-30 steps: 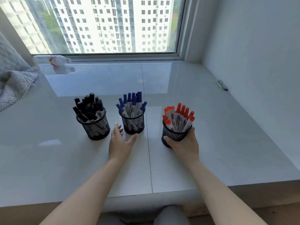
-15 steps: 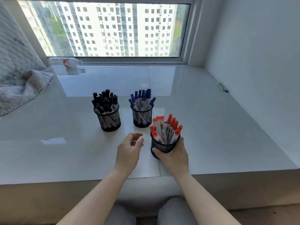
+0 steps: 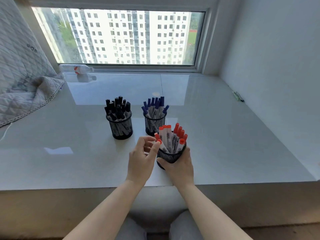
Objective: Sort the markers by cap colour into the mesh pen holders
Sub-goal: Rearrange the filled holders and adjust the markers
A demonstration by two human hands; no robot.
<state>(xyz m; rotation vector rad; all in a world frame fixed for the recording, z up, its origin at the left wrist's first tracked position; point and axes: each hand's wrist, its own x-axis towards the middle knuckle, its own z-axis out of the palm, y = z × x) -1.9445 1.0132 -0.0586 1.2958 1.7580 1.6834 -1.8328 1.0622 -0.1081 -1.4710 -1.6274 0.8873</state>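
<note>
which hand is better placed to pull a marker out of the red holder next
Left. The left hand hovers with fingers curled right beside the nearest red-capped marker, holding nothing. The right hand is wrapped around the mesh holder, steadying it.

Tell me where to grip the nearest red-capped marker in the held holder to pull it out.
Pinch the red-capped marker just below its cap, coming from the left and above. It leans left over the holder's rim, clear of the other markers, right at the left hand's fingertips, while the right hand grips the holder.
</note>
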